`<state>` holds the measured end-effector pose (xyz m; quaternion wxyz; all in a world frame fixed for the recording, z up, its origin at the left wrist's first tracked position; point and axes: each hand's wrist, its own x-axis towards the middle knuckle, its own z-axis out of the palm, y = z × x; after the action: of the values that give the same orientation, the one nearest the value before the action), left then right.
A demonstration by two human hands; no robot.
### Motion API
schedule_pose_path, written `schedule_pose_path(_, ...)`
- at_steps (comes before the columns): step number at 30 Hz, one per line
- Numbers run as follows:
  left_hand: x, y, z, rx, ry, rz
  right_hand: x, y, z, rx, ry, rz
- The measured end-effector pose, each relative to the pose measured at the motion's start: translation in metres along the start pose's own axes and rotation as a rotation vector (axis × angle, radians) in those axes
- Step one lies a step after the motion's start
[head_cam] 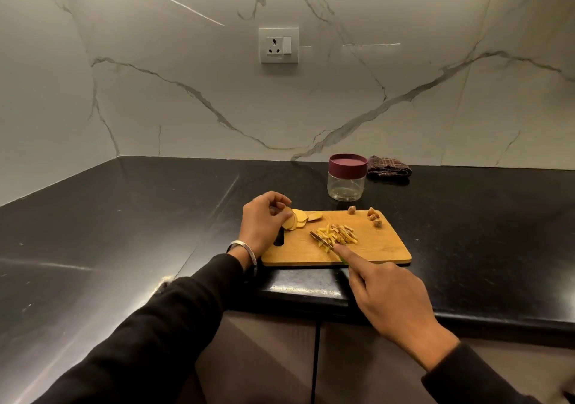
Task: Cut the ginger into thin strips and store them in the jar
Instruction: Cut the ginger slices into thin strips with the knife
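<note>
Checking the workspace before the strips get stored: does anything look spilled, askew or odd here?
Nothing spilled. The cutting board sits slightly askew, its near edge close to the counter's front edge. The jar still has its lid on, so it isn't ready for the ginger strips. Uncut ginger slices remain by the left hand.

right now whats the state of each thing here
jar: lid on, no ginger inside
ginger slices: uncut, on the board's far left
ginger strips: cut, piled mid-board
knife: blade at the strips
left hand: pinching one slice
right hand: gripping the knife
wall switch: position unclear
</note>
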<state>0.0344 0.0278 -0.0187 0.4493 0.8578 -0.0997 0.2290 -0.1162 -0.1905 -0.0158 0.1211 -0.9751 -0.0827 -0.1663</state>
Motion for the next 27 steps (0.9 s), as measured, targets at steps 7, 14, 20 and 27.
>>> schedule_pose_path(7, 0.018, -0.001, -0.004, -0.159, -0.043, -0.226, -0.001, -0.001, -0.001, -0.002, -0.001, -0.007)
schedule_pose_path(14, 0.020, 0.002, -0.004, -0.182, -0.002, -0.254, 0.000, -0.001, 0.000, -0.011, -0.001, 0.001)
schedule_pose_path(20, 0.020, 0.002, -0.003, -0.171, -0.028, -0.266, -0.001, 0.001, 0.001, 0.035, -0.001, -0.013)
schedule_pose_path(27, 0.020, 0.003, -0.003, -0.210, -0.048, -0.284, -0.001, 0.001, 0.002, 0.029, 0.003, -0.007)
